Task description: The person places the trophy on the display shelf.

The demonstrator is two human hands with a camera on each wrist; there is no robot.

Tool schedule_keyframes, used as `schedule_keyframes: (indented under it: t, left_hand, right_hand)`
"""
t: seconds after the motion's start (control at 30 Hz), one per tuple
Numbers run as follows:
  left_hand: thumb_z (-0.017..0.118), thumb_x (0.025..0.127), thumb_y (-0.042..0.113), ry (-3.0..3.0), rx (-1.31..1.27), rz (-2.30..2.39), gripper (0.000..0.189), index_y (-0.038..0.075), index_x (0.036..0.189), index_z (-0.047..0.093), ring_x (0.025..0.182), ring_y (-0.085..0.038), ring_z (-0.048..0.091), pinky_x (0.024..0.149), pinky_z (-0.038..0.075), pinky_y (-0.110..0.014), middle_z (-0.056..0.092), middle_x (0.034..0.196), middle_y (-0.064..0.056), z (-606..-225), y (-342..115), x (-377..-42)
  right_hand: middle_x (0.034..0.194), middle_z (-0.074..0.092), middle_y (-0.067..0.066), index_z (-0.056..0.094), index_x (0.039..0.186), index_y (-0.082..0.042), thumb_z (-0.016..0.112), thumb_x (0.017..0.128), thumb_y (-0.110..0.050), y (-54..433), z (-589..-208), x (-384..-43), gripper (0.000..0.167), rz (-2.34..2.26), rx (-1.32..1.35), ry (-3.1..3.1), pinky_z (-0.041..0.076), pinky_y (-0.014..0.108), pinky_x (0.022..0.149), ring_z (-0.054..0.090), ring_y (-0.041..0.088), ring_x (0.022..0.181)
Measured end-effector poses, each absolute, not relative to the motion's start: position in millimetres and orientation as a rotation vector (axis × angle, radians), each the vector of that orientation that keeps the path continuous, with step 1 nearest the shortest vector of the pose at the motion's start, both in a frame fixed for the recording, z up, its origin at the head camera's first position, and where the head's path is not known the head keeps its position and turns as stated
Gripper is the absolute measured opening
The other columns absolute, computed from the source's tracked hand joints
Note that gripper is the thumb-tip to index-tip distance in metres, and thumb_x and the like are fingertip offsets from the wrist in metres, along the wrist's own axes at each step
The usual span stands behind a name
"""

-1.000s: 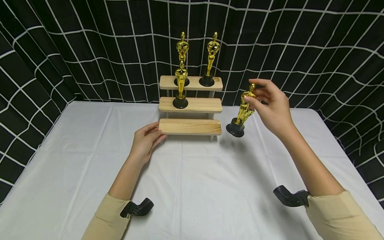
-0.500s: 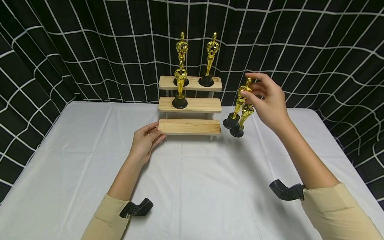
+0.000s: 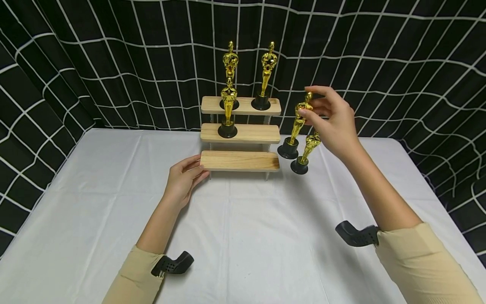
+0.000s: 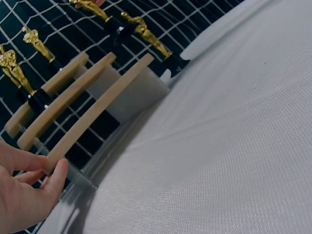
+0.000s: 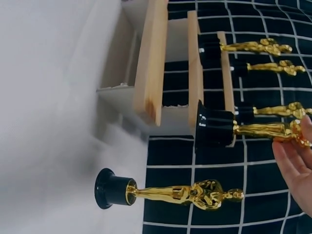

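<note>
My right hand [image 3: 334,120] pinches a gold trophy figurine [image 3: 298,122] by its upper body, thumb in front and fingers behind. Its black base [image 3: 288,149] hangs just right of the three-tier wooden shelf stand [image 3: 240,161], tilted a little. Another gold figurine [image 5: 170,193] stands on the table beside the stand, partly behind my right hand in the head view. My left hand [image 3: 182,179] grips the left end of the lowest shelf [image 4: 97,114] between thumb and fingers. On the middle shelf stands one figurine [image 3: 228,105]; the top shelf bears two, a left one [image 3: 230,59] and a right one [image 3: 268,71].
A white cloth [image 3: 247,236] covers the table. Behind it hangs a black curtain [image 3: 152,63] with a white grid. Clear side panels [image 4: 126,95] support the shelves. Each sleeve carries a black wrist-camera mount, one left [image 3: 172,262] and one right [image 3: 357,234].
My right hand has lifted the figurine up and leftward, away from the one standing on the table and closer to the stand. The left hand keeps its place on the lowest shelf.
</note>
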State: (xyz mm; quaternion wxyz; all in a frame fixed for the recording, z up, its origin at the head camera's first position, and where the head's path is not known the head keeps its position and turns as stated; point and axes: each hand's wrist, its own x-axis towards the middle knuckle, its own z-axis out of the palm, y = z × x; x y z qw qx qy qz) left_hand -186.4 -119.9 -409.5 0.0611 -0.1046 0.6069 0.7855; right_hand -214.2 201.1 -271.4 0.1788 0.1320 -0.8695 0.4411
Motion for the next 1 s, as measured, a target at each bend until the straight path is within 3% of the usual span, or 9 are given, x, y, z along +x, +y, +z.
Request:
schedule_keyframes:
  t: [0.4, 0.73, 1.0]
  left_hand:
    - [0.052, 0.106, -0.009, 1.842, -0.320, 2.368, 0.047, -0.008, 0.153, 0.047, 0.107, -0.016, 0.068, 0.099, 0.062, -0.020, 0.052, 0.142, -0.025, -409.8, -119.9, -185.7]
    - [0.052, 0.106, -0.009, 1.837, -0.319, 2.369, 0.048, -0.008, 0.153, 0.047, 0.100, -0.010, 0.069, 0.099, 0.062, -0.020, 0.052, 0.142, -0.025, -411.0, -120.4, -185.8]
    - [0.052, 0.105, -0.009, 1.837, -0.325, 2.370, 0.048, -0.008, 0.153, 0.047, 0.098, -0.009, 0.069, 0.098, 0.063, -0.020, 0.053, 0.140, -0.024, -409.8, -119.8, -186.4]
  right_hand:
    - [0.121, 0.072, 0.023, 0.057, 0.146, -0.004, 0.072, 0.100, -0.003, 193.3, -269.0, -220.7, 0.048, 1.252, 0.372, -2.450, 0.061, 0.006, 0.079, 0.065, -0.002, 0.092]
    - [0.119, 0.073, 0.024, 0.058, 0.144, -0.001, 0.072, 0.100, -0.003, 185.1, -268.8, -227.8, 0.046, 1.231, 0.424, -2.436, 0.060, 0.007, 0.079, 0.063, -0.007, 0.090]
    - [0.118, 0.072, 0.022, 0.058, 0.144, -0.005, 0.071, 0.101, -0.004, 178.7, -265.8, -233.0, 0.045, 1.207, 0.413, -2.435, 0.060, 0.007, 0.078, 0.066, 0.000, 0.092]
